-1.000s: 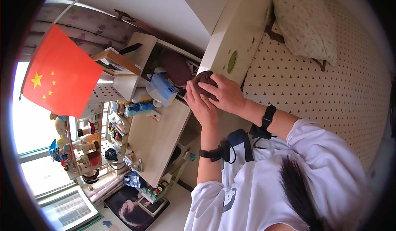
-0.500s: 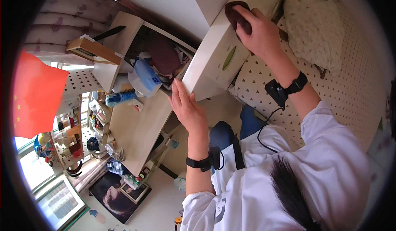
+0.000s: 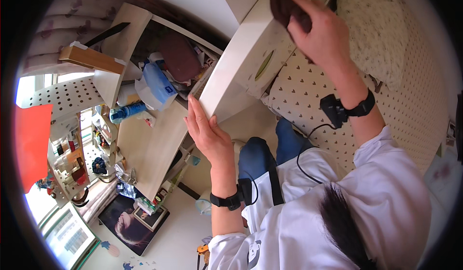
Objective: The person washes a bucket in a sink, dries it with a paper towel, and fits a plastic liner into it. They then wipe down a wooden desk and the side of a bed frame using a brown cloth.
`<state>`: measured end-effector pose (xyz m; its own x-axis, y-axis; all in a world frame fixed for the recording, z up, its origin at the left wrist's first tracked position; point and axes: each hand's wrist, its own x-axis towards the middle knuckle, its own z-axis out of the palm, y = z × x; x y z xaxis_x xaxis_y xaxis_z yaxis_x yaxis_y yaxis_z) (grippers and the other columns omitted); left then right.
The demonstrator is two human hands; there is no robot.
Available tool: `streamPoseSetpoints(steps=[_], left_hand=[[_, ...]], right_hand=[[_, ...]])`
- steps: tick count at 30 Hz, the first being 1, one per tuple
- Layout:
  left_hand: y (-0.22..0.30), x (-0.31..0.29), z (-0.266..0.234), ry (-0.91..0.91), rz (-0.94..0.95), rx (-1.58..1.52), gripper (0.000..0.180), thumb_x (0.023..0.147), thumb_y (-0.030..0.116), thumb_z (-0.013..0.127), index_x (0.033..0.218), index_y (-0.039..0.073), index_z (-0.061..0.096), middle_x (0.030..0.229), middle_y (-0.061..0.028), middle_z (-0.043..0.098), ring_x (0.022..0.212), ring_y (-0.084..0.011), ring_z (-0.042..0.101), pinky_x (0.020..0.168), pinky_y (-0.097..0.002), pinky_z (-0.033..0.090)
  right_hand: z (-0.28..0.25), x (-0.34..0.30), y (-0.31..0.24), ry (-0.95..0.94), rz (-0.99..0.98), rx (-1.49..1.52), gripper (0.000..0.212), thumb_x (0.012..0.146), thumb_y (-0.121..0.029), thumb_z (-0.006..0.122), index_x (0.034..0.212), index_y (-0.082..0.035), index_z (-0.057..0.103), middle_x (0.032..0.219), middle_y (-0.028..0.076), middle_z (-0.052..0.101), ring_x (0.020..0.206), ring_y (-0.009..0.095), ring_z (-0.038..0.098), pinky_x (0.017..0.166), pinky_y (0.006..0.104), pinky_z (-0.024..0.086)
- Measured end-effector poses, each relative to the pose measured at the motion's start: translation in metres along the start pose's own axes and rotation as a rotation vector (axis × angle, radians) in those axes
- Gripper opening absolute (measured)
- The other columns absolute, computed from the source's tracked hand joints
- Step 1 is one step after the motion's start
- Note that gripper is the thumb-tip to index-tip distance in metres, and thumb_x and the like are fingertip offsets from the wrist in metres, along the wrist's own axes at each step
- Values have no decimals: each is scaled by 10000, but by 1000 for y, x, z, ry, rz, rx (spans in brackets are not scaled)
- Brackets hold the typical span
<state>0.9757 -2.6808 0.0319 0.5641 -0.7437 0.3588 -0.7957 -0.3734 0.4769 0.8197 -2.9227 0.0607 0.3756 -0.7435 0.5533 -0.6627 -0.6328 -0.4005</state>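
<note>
A white headboard-like panel [image 3: 239,48] runs along the end of the bed. My right hand [image 3: 328,37] has its fingers closed on a dark brown round cloth or pad [image 3: 279,5], slightly blurred, at the panel's top on the far right. Whether it is cloth or sponge I cannot make out. My left hand [image 3: 208,136] lies with fingers stretched out against the near left corner of the same panel, holding nothing. A black strap with a small device circles each wrist.
The bed [image 3: 313,101] has a heart-patterned sheet and a speckled pillow [image 3: 371,33]. Left of the panel stands a wooden desk [image 3: 154,144] with a cluttered cubby, a blue tissue pack [image 3: 156,84] and a blue bottle [image 3: 128,112]. A red flag [image 3: 34,144] hangs far left.
My right hand with the brown cloth or pad has moved right along the panel's top. The left hand stays at the panel's corner, while the whole view has shifted a little.
</note>
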Motion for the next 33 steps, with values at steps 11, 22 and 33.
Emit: streamPoseSetpoints(steps=[11, 22, 33], left_hand=[[-9, -1, 0, 22, -4, -27, 436, 1042, 196, 377, 1437, 15, 421, 1404, -210, 478, 1267, -382, 494, 1024, -402, 418], [-4, 0, 0, 37, -26, -23, 442, 1048, 216, 364, 1434, 7, 420, 1426, -205, 462, 1292, -379, 471, 1051, -396, 397], [-5, -3, 6, 50, -27, -45, 433, 1030, 156, 383, 1438, 16, 419, 1425, -207, 461, 1292, -375, 470, 1060, -395, 385]], right_hand=[[3, -57, -87, -353, -139, 414, 486, 683, -159, 740, 1157, -178, 634, 889, 56, 605, 722, 258, 652, 579, 367, 536], [-10, -13, -15, 74, -89, 470, 346, 710, -184, 834, 949, -40, 629, 925, 91, 589, 759, 275, 624, 658, 331, 511], [9, 19, -21, 42, -156, 154, 103, 721, -204, 743, 782, -132, 701, 787, 16, 598, 738, 250, 624, 589, 366, 494]])
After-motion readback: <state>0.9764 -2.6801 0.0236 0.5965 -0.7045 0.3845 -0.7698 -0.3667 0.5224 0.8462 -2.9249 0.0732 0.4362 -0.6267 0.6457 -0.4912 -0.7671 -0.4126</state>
